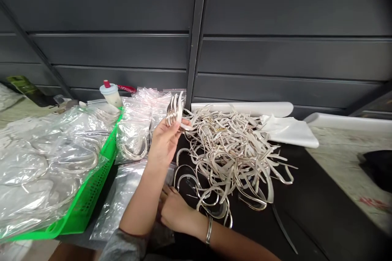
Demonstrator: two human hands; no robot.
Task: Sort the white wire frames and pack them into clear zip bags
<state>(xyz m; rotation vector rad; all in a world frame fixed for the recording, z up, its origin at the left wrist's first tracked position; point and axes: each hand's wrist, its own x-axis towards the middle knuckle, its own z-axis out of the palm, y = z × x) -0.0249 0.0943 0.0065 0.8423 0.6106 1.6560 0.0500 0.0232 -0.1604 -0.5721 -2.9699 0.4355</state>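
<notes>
My left hand [163,140] is raised and closed on a small stack of curved silver metal bands [175,110], held upright by their ends. Just to its right, a big loose pile of the same metal bands [232,155] lies on the dark table [306,212]. My right hand [176,212], with a bangle on its wrist, reaches across under my left forearm and rests on flat clear plastic bags [122,195]. Its fingers are mostly hidden behind the forearm.
A green basket [92,195] at left is heaped with bagged bands. More filled bags [137,130] are stacked behind my left hand, and a small white bottle with a red cap [110,93] stands behind the basket. White foam sheets [284,128] lie beyond the pile. A dark panelled wall runs along the back.
</notes>
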